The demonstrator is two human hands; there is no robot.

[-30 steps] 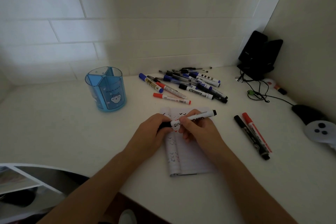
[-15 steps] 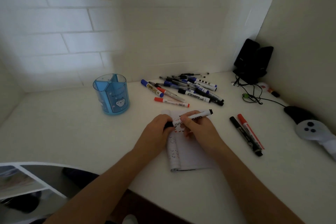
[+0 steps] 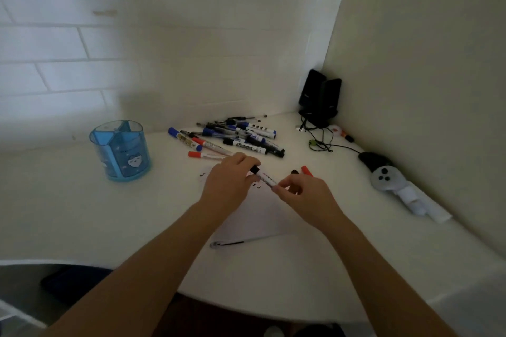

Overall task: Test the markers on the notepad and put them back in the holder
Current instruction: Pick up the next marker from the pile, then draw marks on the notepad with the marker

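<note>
The white surface (image 3: 68, 213) carries a blue holder (image 3: 120, 150) at the left, a heap of markers (image 3: 238, 138) near the wall, a notepad (image 3: 254, 219) in front, and black speakers (image 3: 319, 98) in the corner.

You have one blue holder (image 3: 120, 150), with three compartments showing at its rim. There is one notepad (image 3: 256, 216) and two hands above it: your left hand (image 3: 230, 180) and your right hand (image 3: 304, 194). Between them you have one held marker (image 3: 264, 179). Just past your right hand you can count two more: one black-capped marker (image 3: 294, 171) and one red-capped marker (image 3: 306, 169). One lone red marker (image 3: 204, 155) lies in front of one pile (image 3: 241, 137), whose markers and pens overlap too much for an exact count; there are at least ten. In the corner you have two black speakers (image 3: 319, 98), one black mouse (image 3: 369, 160) and one grey-and-white soft toy (image 3: 383, 176).
</note>
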